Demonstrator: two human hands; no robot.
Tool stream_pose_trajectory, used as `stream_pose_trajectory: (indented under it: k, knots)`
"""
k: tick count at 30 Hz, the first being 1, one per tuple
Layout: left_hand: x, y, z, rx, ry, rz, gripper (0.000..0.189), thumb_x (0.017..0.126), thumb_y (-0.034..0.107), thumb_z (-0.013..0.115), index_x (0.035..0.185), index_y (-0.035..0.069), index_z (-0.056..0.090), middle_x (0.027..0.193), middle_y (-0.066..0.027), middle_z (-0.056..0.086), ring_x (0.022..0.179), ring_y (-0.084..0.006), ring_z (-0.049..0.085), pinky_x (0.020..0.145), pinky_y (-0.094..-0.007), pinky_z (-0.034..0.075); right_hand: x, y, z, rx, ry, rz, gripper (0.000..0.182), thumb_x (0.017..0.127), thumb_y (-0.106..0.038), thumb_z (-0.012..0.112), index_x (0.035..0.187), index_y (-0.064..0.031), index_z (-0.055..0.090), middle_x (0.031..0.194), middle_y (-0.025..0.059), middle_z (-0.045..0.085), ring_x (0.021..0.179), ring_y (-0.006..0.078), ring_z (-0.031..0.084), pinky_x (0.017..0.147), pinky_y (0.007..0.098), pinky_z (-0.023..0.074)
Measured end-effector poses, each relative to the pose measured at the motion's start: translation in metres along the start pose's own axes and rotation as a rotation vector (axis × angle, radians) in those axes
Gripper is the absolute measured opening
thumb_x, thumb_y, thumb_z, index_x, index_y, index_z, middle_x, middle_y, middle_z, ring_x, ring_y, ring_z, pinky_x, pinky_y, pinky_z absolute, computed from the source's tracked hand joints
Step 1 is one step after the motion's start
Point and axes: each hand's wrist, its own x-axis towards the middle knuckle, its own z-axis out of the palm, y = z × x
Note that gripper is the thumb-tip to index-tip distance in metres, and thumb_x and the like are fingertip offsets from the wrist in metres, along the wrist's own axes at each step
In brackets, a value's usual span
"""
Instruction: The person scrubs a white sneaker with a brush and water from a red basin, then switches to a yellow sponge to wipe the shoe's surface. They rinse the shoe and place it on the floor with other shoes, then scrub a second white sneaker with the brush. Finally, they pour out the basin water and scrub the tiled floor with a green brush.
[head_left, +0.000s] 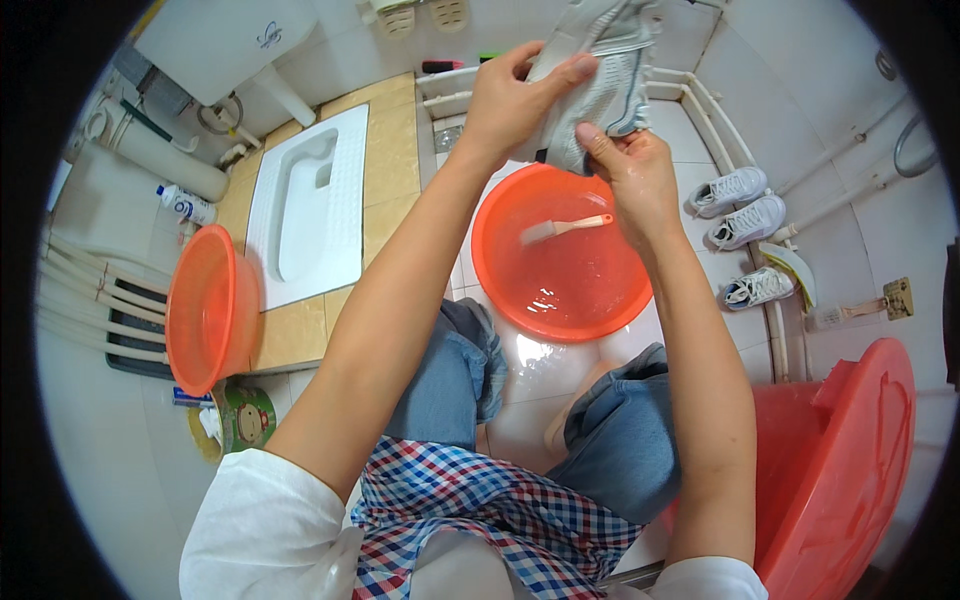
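Note:
Both my hands grip a white and grey sneaker (600, 90), raised above the far rim of an orange plastic basin (486, 274). My left hand (506, 101) clasps it from the left, thumb laid across the upper. Lower down, my right hand (641, 176) pinches its bottom end between thumb and fingers. The top of the shoe runs out of view. Water fills part of the basin, and a scrub brush (577, 223) with a pale orange handle lies in it, bristle end in the cloudy water.
White sneakers (739, 214) stand along the right wall, near a hanging brush (847, 313). A red lidded bin (832, 465) is close at my right. Leftward are a squat toilet (300, 210), a tilted orange basin (244, 300), a bottle (187, 205) and a green waste bin (251, 424). The tiled floor (525, 382) is wet.

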Motion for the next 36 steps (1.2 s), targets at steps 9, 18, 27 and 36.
stream_pose_trajectory:
  k: [9, 18, 27, 36]
  knots:
    - [-0.013, 0.032, 0.006, -0.026, 0.004, 0.259, 0.053, 0.068, 0.035, 0.075, 0.101, -0.003, 0.06, 0.089, -0.0135, 0.065, 0.079, -0.0164, 0.062, 0.071, -0.0284, 0.047, 0.007, 0.017, 0.003, -0.095, 0.187, -0.076, 0.016, 0.078, -0.013, 0.066, 0.073, 0.0015, 0.062, 0.058, -0.0033, 0.053, 0.052, 0.0046, 0.039, 0.049, 0.0227, 0.0329]
    - [-0.016, 0.036, 0.005, 0.094, 0.023, 0.294, 0.055, 0.065, 0.038, 0.076, 0.099, -0.003, 0.06, 0.087, -0.0157, 0.065, 0.08, -0.0202, 0.063, 0.071, -0.03, 0.048, 0.003, 0.013, 0.01, 0.091, 0.213, 0.069, 0.015, 0.078, -0.01, 0.065, 0.08, 0.0037, 0.06, 0.07, 0.0008, 0.057, 0.061, 0.009, 0.047, 0.057, 0.0236, 0.0386]
    - [-0.002, 0.031, -0.008, -0.039, -0.167, 0.267, 0.058, 0.069, 0.043, 0.073, 0.103, -0.002, 0.06, 0.091, -0.0098, 0.064, 0.082, -0.0136, 0.058, 0.075, -0.0274, 0.046, 0.005, 0.012, -0.029, -0.226, -0.007, 0.106, 0.029, 0.077, -0.011, 0.06, 0.101, 0.0031, 0.055, 0.101, 0.0087, 0.059, 0.089, 0.0151, 0.056, 0.078, 0.0274, 0.0438]
    - [-0.012, 0.033, 0.005, 0.029, -0.477, 0.21, 0.074, 0.064, 0.051, 0.072, 0.114, -0.001, 0.055, 0.1, -0.0121, 0.062, 0.09, -0.0168, 0.058, 0.08, -0.0299, 0.045, 0.009, 0.033, -0.032, -0.099, -0.464, 0.187, 0.022, 0.084, -0.008, 0.051, 0.105, -0.0027, 0.057, 0.089, 0.0104, 0.063, 0.073, 0.0156, 0.059, 0.066, 0.0275, 0.0512]
